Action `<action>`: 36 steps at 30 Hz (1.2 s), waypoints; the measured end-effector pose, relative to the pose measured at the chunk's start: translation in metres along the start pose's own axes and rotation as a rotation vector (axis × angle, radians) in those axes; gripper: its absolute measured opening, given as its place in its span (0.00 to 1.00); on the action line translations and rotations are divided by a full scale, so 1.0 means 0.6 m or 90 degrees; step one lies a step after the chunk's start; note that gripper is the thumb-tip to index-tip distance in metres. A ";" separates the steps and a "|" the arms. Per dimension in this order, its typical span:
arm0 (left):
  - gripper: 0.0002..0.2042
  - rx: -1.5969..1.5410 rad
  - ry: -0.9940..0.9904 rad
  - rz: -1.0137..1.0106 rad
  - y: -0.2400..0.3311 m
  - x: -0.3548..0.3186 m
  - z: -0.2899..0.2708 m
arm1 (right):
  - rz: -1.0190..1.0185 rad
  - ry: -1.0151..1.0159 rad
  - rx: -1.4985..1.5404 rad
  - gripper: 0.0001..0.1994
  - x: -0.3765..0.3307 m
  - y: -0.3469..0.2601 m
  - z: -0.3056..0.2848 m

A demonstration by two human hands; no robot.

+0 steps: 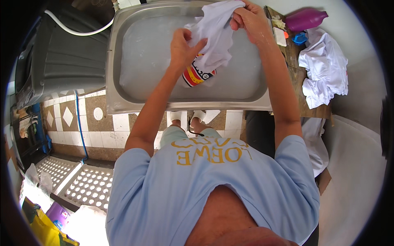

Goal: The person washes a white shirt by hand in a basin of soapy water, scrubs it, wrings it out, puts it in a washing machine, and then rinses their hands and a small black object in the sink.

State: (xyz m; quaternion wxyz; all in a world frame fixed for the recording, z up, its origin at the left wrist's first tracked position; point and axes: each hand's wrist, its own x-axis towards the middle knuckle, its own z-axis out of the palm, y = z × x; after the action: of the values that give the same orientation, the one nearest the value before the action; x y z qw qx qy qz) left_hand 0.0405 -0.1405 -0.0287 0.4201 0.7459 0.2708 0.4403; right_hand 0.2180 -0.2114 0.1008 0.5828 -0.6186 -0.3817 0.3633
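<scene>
Grey plastic fills the far left, a bin [61, 53] with a white hose [78, 30] curving over it toward the steel sink [113, 82], and below it lies patterned tile floor [82, 119]. Soapy, cloudy water [143, 61] stands in the sink. The left hand [184, 47] is over the middle of the basin, fingers and thumb pinched on a fold of the white shirt [215, 33], just above the striped print [197, 76] that hangs down to the water. The right hand [250, 20] is closed in a fist on the upper part of the same shirt near the sink's back rim, so the cloth is bunched between the two hands, lifted mostly clear of the water with only its lower end at the surface. Judging by this, the step in hand looks like rubbing or scrubbing the cloth by hand in the wash. A next move would call for keeping both grips firm on the wet fabric and working one fold against the other, or dipping it back in. Right of the sink, a wooden shelf [295, 69] holds a purple bottle [305, 18], a blue cap [299, 38] and a heap of white clothes [324, 69].
</scene>
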 end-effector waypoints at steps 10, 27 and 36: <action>0.09 -0.213 -0.142 -0.113 0.071 0.098 -0.082 | -0.193 0.043 -0.715 0.08 -0.038 -0.095 -0.130; 0.25 0.105 -0.456 -0.066 0.001 0.033 -0.018 | 0.021 0.173 -0.092 0.12 0.008 0.032 -0.177; 0.18 0.276 -0.224 0.028 0.020 -0.057 0.146 | 0.020 0.203 0.154 0.08 0.030 0.035 -0.138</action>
State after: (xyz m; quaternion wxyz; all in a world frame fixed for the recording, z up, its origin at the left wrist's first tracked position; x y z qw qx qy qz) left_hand 0.1024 -0.2072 -0.0559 0.2817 0.8890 0.2652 0.2449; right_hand 0.3011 -0.2326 0.0846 0.7003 -0.5997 -0.2281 0.3131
